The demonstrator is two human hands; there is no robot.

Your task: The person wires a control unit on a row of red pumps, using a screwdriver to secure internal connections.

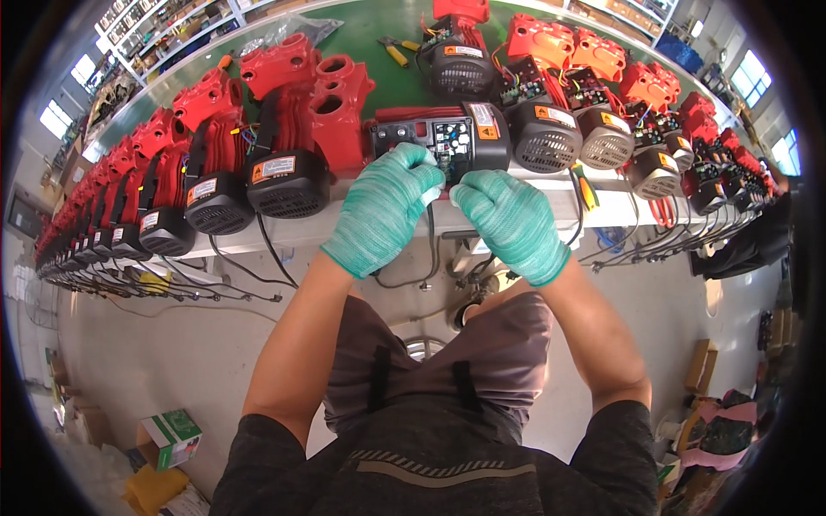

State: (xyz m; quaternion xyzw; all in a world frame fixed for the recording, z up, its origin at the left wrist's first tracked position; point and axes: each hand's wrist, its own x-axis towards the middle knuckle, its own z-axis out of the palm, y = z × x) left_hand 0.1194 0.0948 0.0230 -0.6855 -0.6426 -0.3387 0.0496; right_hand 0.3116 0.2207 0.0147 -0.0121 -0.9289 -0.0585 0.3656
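A red and black motor unit (490, 142) lies sideways on the bench in front of me, its green-and-black circuit board (453, 146) exposed. My left hand (383, 206), in a teal knit glove, is closed at the lower left edge of the board, thumb and fingertips together. My right hand (512, 222), gloved the same way, is closed just right of it, fingers curled in beside the black housing. Whatever the fingertips hold is hidden or too small to name. A black cable with a plug (428, 284) hangs below my left hand.
Red and black units (288, 185) line the bench to the left; more, with wiring exposed (548, 138), stand to the right. Yellow-handled pliers (394, 53) and a plastic bag (297, 33) lie farther back. A yellow-green-handled tool (587, 189) sits at the front edge. Cords hang down.
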